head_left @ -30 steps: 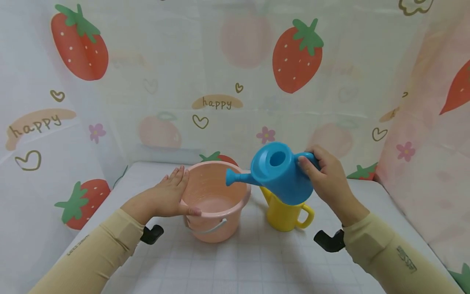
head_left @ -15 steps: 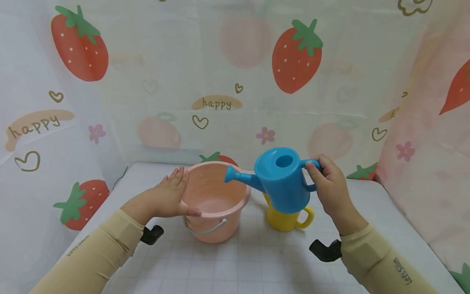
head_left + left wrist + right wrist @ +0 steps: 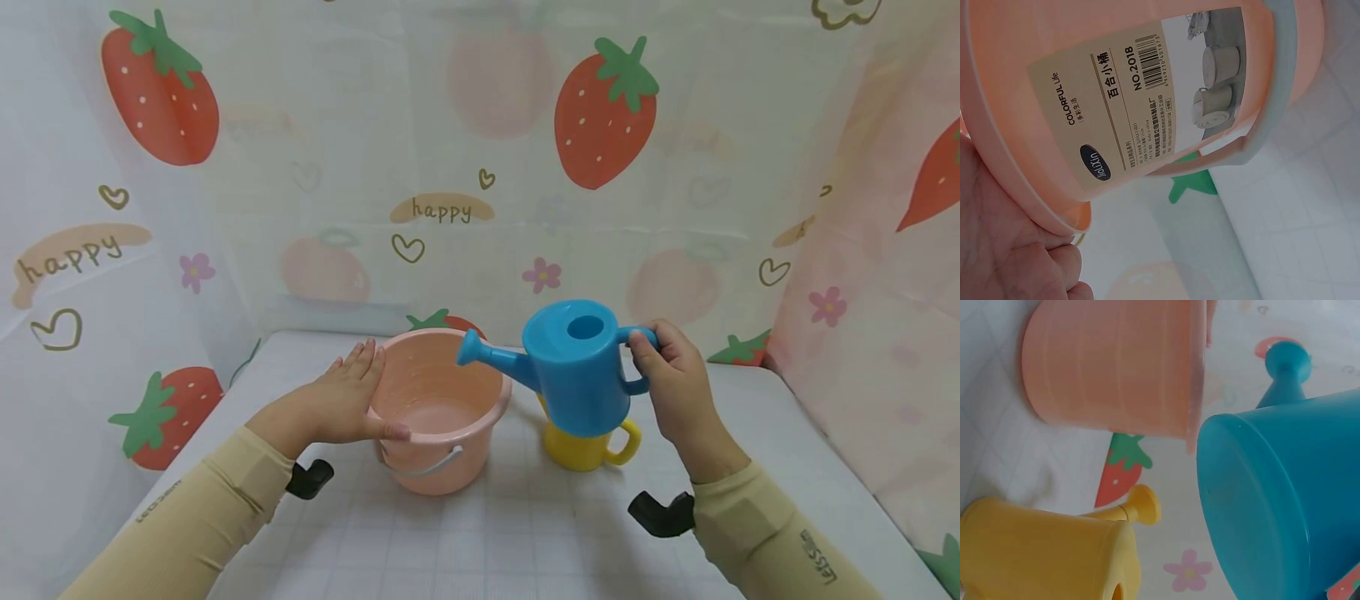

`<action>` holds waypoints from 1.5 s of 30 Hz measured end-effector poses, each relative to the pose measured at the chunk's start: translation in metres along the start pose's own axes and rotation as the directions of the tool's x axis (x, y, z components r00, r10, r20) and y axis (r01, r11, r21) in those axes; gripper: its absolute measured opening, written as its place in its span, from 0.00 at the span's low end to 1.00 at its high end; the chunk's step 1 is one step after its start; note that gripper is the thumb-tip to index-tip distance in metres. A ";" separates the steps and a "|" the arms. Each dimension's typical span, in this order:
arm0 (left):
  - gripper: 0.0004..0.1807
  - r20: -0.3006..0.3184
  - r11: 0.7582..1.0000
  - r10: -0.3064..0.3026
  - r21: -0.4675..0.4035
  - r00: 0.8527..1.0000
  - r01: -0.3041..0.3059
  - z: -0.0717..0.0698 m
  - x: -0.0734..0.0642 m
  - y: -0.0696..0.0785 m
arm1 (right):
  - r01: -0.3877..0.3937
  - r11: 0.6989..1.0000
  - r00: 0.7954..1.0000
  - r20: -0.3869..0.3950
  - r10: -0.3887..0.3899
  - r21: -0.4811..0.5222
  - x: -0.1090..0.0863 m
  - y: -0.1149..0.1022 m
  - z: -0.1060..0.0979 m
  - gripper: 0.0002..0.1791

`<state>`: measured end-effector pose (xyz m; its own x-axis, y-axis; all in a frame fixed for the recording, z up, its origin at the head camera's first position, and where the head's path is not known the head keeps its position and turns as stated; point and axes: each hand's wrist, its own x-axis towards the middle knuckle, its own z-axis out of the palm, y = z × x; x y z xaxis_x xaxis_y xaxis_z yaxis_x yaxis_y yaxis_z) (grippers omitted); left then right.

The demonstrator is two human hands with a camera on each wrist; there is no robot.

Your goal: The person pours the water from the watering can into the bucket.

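Observation:
A blue watering can [image 3: 577, 367] hangs nearly upright in the air, its spout rose above the right rim of a pink bucket [image 3: 442, 458]. My right hand [image 3: 678, 383] grips the can's handle. My left hand [image 3: 341, 404] rests on the bucket's left rim, fingers straight and thumb along the front edge. In the left wrist view, the palm [image 3: 1010, 244] lies against the rim beside the bucket's printed label [image 3: 1122, 100]. Partly hidden behind the blue can, a yellow watering can [image 3: 577, 446] stands on the table. The right wrist view shows the blue can's base [image 3: 1247, 512].
The white table [image 3: 450, 550] has a faint grid pattern. A strawberry-printed cloth [image 3: 337, 125] hangs at the back and both sides. The bucket's pale handle [image 3: 431, 467] hangs down at its front. Black wrist mounts [image 3: 663, 514] stick out from both sleeves.
The blue watering can has tipped back from a forward tilt to nearly upright, with its body slightly lower. My right hand has lowered a little. The left hand and bucket have stayed put.

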<state>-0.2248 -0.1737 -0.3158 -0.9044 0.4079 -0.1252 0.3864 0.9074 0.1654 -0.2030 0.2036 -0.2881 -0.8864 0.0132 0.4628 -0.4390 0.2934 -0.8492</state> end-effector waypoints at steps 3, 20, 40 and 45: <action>0.70 -0.004 1.000 0.003 0.001 1.000 -0.003 -0.001 -0.001 0.001 | -0.010 1.000 1.000 0.002 0.010 -0.006 -0.001 0.002 -0.001 0.19; 0.71 -0.011 1.000 0.005 -0.002 1.000 -0.005 -0.001 -0.002 0.001 | -0.014 0.998 0.996 -0.087 0.019 0.059 -0.005 0.005 -0.021 0.19; 0.70 0.004 1.000 0.004 -0.002 1.000 -0.004 -0.001 -0.001 0.000 | -0.061 0.982 0.959 -0.262 0.107 0.178 -0.028 0.036 -0.071 0.12; 0.71 0.002 1.000 0.002 -0.004 1.000 -0.001 0.000 -0.001 0.000 | -0.105 0.980 0.937 -0.312 0.154 0.168 -0.035 0.043 -0.079 0.12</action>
<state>-0.2237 -0.1740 -0.3158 -0.9034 0.4096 -0.1272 0.3870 0.9064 0.1694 -0.1795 0.2917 -0.3205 -0.8525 0.3561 0.3826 -0.3621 0.1256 -0.9236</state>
